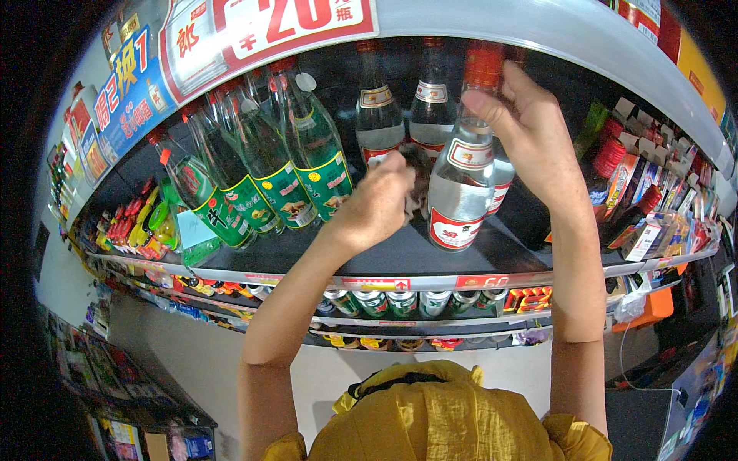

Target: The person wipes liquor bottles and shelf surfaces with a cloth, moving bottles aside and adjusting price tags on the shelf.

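Note:
My right hand (533, 127) grips the neck of a clear glass liquor bottle (461, 190) just below its red cap, its base near the shelf's front. My left hand (380, 201) is closed around a crumpled dark grey cloth (416, 178), beside the bottle's left side. Behind stand more clear bottles with red and white labels, among them one at the back left (377, 124) and one at the back middle (432, 115). Another is partly hidden behind the held bottle. All are on a black shelf (369, 259).
Green glass bottles (282, 184) stand in a group at the left, beside packaged goods. Boxes (646, 236) and red-capped bottles are at the right. A metal shelf edge (461, 26) with price signs runs above; cans (400, 302) sit on the shelf below.

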A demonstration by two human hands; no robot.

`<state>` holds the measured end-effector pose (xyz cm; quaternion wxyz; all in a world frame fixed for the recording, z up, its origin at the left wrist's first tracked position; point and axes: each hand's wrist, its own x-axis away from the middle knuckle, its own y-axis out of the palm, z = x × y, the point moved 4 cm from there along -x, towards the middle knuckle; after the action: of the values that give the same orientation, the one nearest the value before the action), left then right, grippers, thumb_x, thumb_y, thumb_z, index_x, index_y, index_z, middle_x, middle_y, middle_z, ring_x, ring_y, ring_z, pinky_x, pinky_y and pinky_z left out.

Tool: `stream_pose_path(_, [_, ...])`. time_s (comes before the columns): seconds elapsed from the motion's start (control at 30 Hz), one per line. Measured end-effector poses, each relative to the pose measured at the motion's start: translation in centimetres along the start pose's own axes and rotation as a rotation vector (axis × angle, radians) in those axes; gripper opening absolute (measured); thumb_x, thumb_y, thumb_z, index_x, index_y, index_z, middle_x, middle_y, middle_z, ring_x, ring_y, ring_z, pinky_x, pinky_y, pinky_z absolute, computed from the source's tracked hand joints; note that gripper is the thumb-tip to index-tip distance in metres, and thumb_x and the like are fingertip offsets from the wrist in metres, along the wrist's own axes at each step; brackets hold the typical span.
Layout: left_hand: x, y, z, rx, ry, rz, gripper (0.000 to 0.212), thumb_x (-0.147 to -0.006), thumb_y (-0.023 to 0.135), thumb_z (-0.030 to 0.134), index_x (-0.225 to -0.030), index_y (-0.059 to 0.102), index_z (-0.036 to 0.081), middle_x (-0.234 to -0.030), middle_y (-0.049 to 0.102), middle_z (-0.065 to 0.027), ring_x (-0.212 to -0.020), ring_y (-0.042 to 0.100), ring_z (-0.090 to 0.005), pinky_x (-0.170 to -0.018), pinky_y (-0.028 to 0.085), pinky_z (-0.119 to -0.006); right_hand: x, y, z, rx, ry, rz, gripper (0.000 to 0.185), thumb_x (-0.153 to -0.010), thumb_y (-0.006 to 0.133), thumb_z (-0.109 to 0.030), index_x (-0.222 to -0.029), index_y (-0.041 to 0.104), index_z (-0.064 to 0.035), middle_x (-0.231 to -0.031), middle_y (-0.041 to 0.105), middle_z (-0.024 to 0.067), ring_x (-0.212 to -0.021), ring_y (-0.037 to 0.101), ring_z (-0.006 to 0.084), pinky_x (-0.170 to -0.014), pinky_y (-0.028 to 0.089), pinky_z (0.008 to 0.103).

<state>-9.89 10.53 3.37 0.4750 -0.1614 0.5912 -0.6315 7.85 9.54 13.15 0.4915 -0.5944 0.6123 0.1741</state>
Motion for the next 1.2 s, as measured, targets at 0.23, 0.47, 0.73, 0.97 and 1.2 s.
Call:
stream_pose_path(0.23, [-2.2, -6.8, 3.7, -0.175, 0.198, 0.866, 0.054, -0.067, 0.055, -0.009, -0.12, 0.05, 0.001, -0.114, 0.045, -0.0251, -0.103, 0.044, -0.0433, -0.093, 0.038, -0.05, 0.1, -0.2, -0.3, 0.009, 0.06, -0.024, 0.03, -0.085, 0.064, -0.022, -0.093, 0.052, 0.004, -0.083, 0.062, 0.0232, -0.077, 0.062, 0.0369, -0.069, 0.048, 0.0394])
stream_pose_path(0.47, [-3.8, -2.8, 0.7, -0.306, -0.038, 0.58, 0.068, -0.073, 0.052, -0.006, -0.138, 0.03, -0.004, -0.137, 0.017, -0.0416, -0.126, 0.022, -0.0596, -0.105, 0.028, -0.054, 0.3, 0.0, -0.6, -0.037, -0.003, -0.002, 0.028, -0.085, 0.064, -0.02, -0.093, 0.053, 0.0041, -0.085, 0.062, 0.0234, -0.083, 0.062, 0.0382, -0.072, 0.048, 0.0386])
stream_pose_path(0.73, [-0.3, -0.3, 0.5, -0.255, 0.028, 0.554, 0.061, -0.071, 0.049, -0.012, -0.13, 0.036, -0.006, -0.124, 0.03, -0.0356, -0.116, 0.035, -0.0557, -0.1, 0.033, -0.051, 0.2, 0.3, -0.2, -0.016, -0.007, 0.002, 0.029, -0.085, 0.063, -0.023, -0.093, 0.053, 0.0035, -0.085, 0.063, 0.0221, -0.079, 0.063, 0.0338, -0.07, 0.048, 0.0378])
stream_pose_path(0.97, [1.7, 3.0, -1.5, 0.081, -0.277, 0.083, 0.058, -0.07, 0.05, -0.011, -0.126, 0.037, -0.006, -0.12, 0.031, -0.0335, -0.109, 0.041, -0.0515, -0.098, 0.036, -0.046, 0.1, -0.1, -0.1, 0.026, 0.031, -0.048, 0.027, -0.087, 0.062, -0.019, -0.097, 0.053, 0.0047, -0.085, 0.064, 0.0169, -0.076, 0.06, 0.0212, -0.069, 0.047, 0.0324])
stream_pose_path(1.2, [1.5, 3.5, -3.4, 0.285, -0.352, 0.327, 0.066, -0.072, 0.054, -0.003, -0.131, 0.025, -0.013, -0.121, 0.04, -0.0343, -0.117, 0.042, -0.046, -0.104, 0.032, -0.039, 0.1, -0.1, -0.3, 0.024, -0.021, -0.009, 0.031, -0.085, 0.063, -0.023, -0.093, 0.054, 0.0047, -0.082, 0.063, 0.023, -0.071, 0.063, 0.0327, -0.064, 0.048, 0.0375])
